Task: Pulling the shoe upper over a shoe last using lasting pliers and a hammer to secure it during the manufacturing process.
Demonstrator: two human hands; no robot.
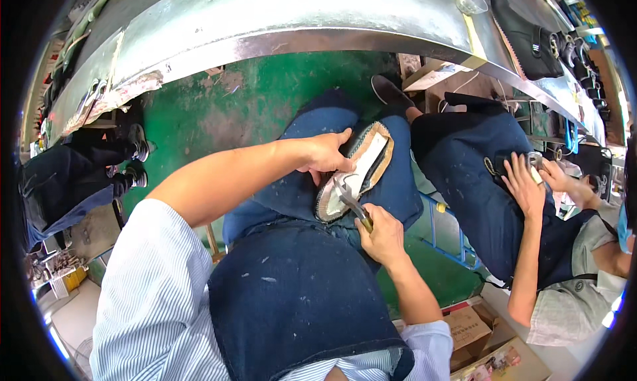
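An unfinished shoe (363,163) lies sole side up across my thighs, its dark upper turned in around a pale insole with a tan edge. My left hand (329,154) grips it by its left side, thumb on the rim and some fingers hidden beneath. In my right hand (383,236) is a pair of pincers (357,208) with a metal head and an olive handle. The metal head rests at the near part of the sole. A dark blue apron (298,295) covers my lap.
A metal-topped bench (265,16) runs across the front, with a black boot (524,39) and a clear cup (471,0) at its right. At my right sits a co-worker, hands (527,185) on a dark piece. Cardboard boxes (468,328) stand lower right; another person's legs (79,175) show left.
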